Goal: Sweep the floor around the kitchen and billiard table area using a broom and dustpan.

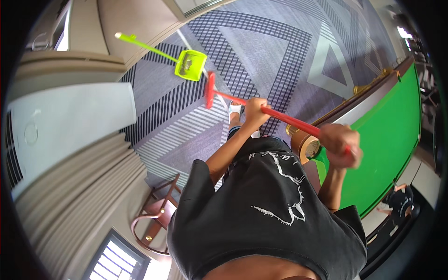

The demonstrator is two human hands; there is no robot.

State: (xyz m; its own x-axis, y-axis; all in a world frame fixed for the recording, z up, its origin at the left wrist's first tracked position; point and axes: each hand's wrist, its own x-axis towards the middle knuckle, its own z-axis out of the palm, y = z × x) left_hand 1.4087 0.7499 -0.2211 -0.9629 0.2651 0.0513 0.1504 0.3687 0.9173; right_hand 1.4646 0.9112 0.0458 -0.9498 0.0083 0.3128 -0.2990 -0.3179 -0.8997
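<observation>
A red broom [292, 120] slants across in front of me. My left hand [257, 111] grips its handle partway down. My right hand [339, 145], slightly blurred, closes around the handle near its upper end, beside the billiard table. The broom's narrow red head [210, 90] is at the carpet, just left of my white-shod foot [235, 107]. Beyond the head, close but apart from it, lies a lime-green long-handled dustpan [199, 66] with greyish debris [186, 65] in its pan. Its handle points toward the wall at upper left.
The green-clothed billiard table [381, 140] borders my right side, with a leather-and-gold corner pocket [306, 145] near my hip. At left stand a white appliance [80, 115], pleated curtains [87, 182] and a wooden armchair [157, 213]. Patterned grey carpet [259, 52] covers the floor.
</observation>
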